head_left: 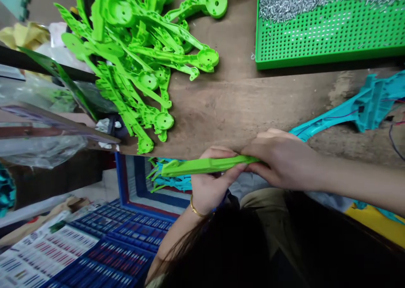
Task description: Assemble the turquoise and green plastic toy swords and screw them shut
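Observation:
Just off the table's near edge, a long bright green plastic part point(202, 165) lies across both hands, seen edge-on. My left hand point(210, 182) is closed around its middle, thumb along the near side. At the part's right end, my right hand point(278, 159) pinches it, and the fingers hide that tip. To the right, a turquoise plastic part point(341, 111) with thin wires rests on the table beside my right hand. A tangled heap of similar green plastic parts point(142, 56), several with round cups, covers the table's back left.
A green perforated tray point(316, 39) of small metal screws point(294, 1) stands at the back right of the wooden table point(221, 106). Below the table edge, a blue crate point(133, 195) holds turquoise and green parts. Plastic bags point(41, 149) and a slanted board lie left.

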{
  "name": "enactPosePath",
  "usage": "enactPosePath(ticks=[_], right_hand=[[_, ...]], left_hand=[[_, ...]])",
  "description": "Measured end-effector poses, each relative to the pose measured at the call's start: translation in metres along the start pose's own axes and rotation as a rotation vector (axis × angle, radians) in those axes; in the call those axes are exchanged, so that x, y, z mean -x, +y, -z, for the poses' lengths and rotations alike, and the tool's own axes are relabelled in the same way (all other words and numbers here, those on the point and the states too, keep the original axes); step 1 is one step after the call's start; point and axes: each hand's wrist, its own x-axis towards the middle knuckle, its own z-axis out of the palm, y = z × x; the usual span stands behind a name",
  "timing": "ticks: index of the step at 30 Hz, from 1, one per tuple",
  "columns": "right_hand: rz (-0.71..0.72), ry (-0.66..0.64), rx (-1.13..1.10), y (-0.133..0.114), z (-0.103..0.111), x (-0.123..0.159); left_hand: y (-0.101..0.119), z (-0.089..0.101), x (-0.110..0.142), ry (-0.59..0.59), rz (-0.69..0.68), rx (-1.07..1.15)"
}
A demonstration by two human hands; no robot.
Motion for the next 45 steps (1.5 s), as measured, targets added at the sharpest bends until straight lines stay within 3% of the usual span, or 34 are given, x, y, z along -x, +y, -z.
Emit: enactPosePath(ticks=[4, 8, 13, 25, 30, 34, 39, 45], right_hand=[[0.061, 0.017, -0.015, 0.002, 0.003, 0.004], [0.097, -0.017, 0.037, 0.004, 0.007, 0.011], [0.051, -0.006, 0.025, -0.003, 0.007, 0.012], [0.169, 0.122, -0.015, -0.003, -0.005, 0.007], [0.120, 0.013, 0.144, -0.004, 0.010, 0.011], [0.055, -0.059, 0.276, -0.003, 0.017, 0.018], [0.168, 0.083, 0.272, 0.001, 0.009, 0.020], [0.207, 0.104, 0.245, 0.008, 0.007, 0.016]], left_hand=[[-0.003, 0.001, -0.002, -0.075, -0.077, 0.044], [-0.003, 0.011, -0.004, -0.209, -0.028, 0.073], [-0.001, 0.023, 0.000, -0.125, 0.002, 0.052], [0.007, 0.021, -0.002, -0.162, -0.190, -0.084], [0.005, 0.027, -0.005, -0.176, -0.186, -0.065], [-0.007, 0.014, -0.004, -0.215, -0.247, 0.096], [-0.022, -0.014, 0.000, -0.126, -0.254, 0.047], [-0.026, -0.021, 0.003, -0.081, -0.229, 0.072]])
